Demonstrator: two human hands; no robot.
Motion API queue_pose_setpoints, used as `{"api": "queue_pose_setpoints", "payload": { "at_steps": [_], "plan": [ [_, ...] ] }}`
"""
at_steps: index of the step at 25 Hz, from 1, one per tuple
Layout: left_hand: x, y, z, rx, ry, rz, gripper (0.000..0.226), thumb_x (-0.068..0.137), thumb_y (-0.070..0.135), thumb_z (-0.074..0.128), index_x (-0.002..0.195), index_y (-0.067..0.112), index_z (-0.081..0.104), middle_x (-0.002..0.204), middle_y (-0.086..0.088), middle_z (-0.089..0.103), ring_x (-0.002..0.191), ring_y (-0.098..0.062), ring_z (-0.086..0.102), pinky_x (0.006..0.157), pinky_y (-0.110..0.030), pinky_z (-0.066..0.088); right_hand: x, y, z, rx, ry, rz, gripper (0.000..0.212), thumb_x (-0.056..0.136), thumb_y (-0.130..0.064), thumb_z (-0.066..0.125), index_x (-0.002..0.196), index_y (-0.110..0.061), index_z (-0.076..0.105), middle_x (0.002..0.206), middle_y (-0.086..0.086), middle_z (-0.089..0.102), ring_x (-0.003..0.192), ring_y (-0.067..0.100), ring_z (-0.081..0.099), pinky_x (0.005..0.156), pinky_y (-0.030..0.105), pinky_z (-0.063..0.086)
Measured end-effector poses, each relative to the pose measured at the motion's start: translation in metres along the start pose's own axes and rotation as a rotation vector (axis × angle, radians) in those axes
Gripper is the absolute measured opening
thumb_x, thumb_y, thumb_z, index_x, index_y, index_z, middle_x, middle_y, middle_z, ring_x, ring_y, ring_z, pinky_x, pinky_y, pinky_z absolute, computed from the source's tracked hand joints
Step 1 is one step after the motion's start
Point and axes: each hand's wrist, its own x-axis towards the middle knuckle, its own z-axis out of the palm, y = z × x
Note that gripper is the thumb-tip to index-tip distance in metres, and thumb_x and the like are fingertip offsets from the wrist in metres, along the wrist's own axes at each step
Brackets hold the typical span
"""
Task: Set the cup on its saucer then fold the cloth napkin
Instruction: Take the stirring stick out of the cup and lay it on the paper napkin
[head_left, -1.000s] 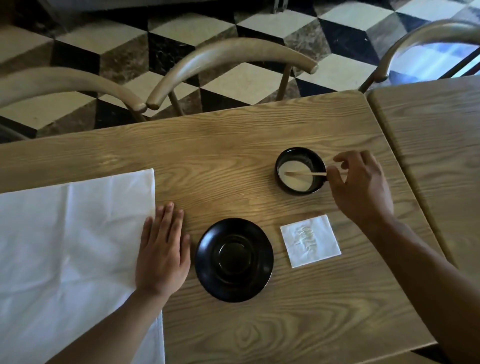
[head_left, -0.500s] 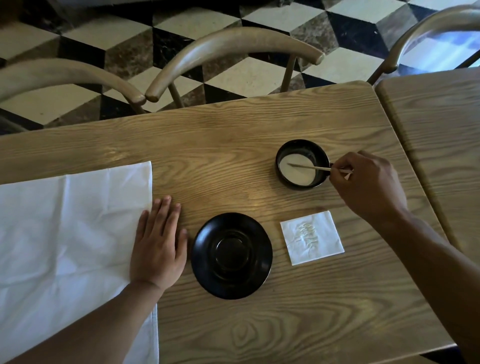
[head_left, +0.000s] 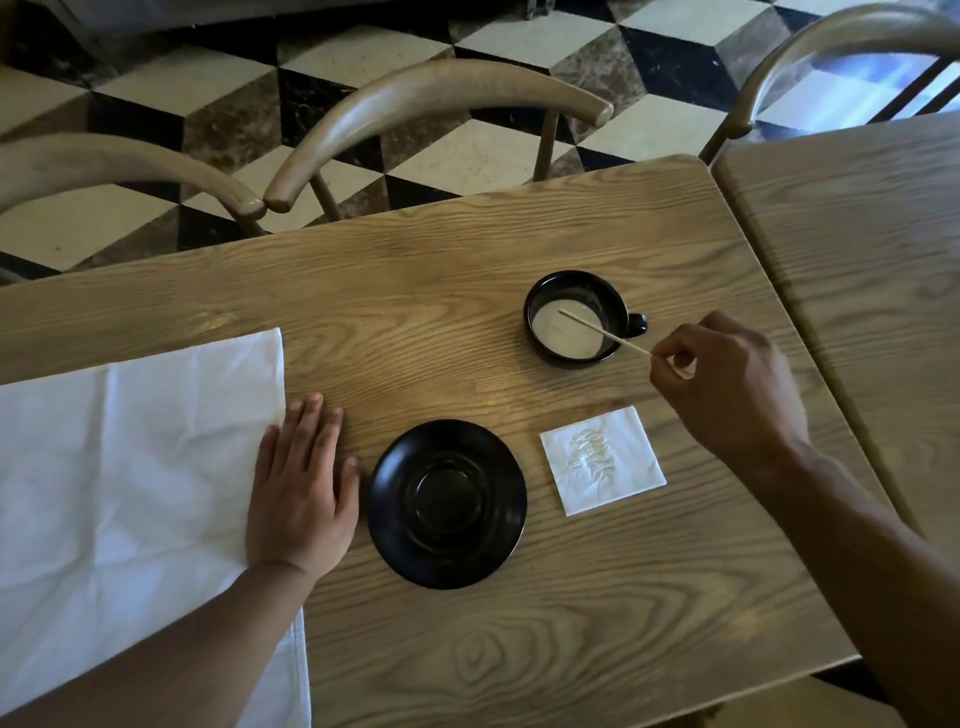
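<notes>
While holding pale liquid, round black ceramic cup (head_left: 574, 316) stands upright, handle pointing right; thin wooden stick (head_left: 602, 332) pinched by right hand (head_left: 727, 384); left hand (head_left: 301, 488) flat, fingers straight.

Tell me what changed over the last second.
The right hand, pinching the thin wooden stir stick, drew back from the black cup, uncovering its handle. The left hand stayed flat beside the white cloth napkin; the black saucer remained empty.
</notes>
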Motion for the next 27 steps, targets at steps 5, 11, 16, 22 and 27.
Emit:
{"api": "queue_pose_setpoints", "payload": {
  "at_steps": [5, 11, 16, 22, 27],
  "plan": [
    [0.0, -0.001, 0.0, 0.006, 0.003, -0.003, 0.061, 0.097, 0.034, 0.035, 0.148, 0.003, 0.05, 0.162, -0.018, 0.039, 0.153, -0.036, 0.032, 0.124, -0.058, 0.025, -0.01, 0.001, -0.003, -0.01, -0.021, 0.0, 0.004, 0.085, -0.026, 0.072, 0.085, -0.026, 0.076, 0.085, -0.006, 0.065, 0.071, 0.025, 0.064, 0.061, 0.031, 0.049],
    [0.0, -0.004, 0.004, 0.024, 0.007, 0.009, 0.061, 0.097, 0.035, 0.036, 0.149, 0.004, 0.048, 0.163, -0.016, 0.038, 0.153, -0.034, 0.032, 0.124, -0.056, 0.025, -0.019, 0.002, -0.003, 0.05, -0.019, 0.046, 0.005, 0.084, -0.024, 0.072, 0.081, -0.026, 0.075, 0.078, -0.007, 0.065, 0.068, 0.019, 0.062, 0.063, 0.032, 0.051],
    [0.0, -0.007, 0.007, 0.032, 0.017, 0.008, 0.061, 0.098, 0.036, 0.036, 0.15, 0.006, 0.047, 0.163, -0.016, 0.037, 0.154, -0.033, 0.03, 0.125, -0.055, 0.024, -0.043, 0.003, -0.005, 0.296, -0.06, 0.203, 0.01, 0.081, -0.025, 0.075, 0.073, -0.03, 0.074, 0.071, -0.014, 0.069, 0.07, 0.001, 0.064, 0.06, 0.005, 0.04],
    [0.0, -0.008, 0.009, 0.04, 0.025, 0.011, 0.061, 0.099, 0.037, 0.035, 0.15, 0.006, 0.047, 0.163, -0.016, 0.037, 0.154, -0.033, 0.03, 0.125, -0.054, 0.023, -0.117, 0.011, 0.006, 0.401, -0.161, 0.355, 0.015, 0.081, -0.022, 0.081, 0.075, -0.035, 0.076, 0.076, -0.03, 0.07, 0.072, -0.007, 0.065, 0.064, 0.002, 0.041],
    [0.001, -0.008, 0.01, 0.042, 0.018, 0.011, 0.062, 0.099, 0.038, 0.034, 0.15, 0.006, 0.046, 0.163, -0.016, 0.036, 0.155, -0.032, 0.028, 0.126, -0.053, 0.021, -0.154, 0.016, 0.021, 0.381, -0.241, 0.418, 0.019, 0.082, -0.025, 0.08, 0.07, -0.039, 0.075, 0.073, -0.03, 0.069, 0.074, -0.01, 0.064, 0.066, 0.002, 0.042]
  ]
}}
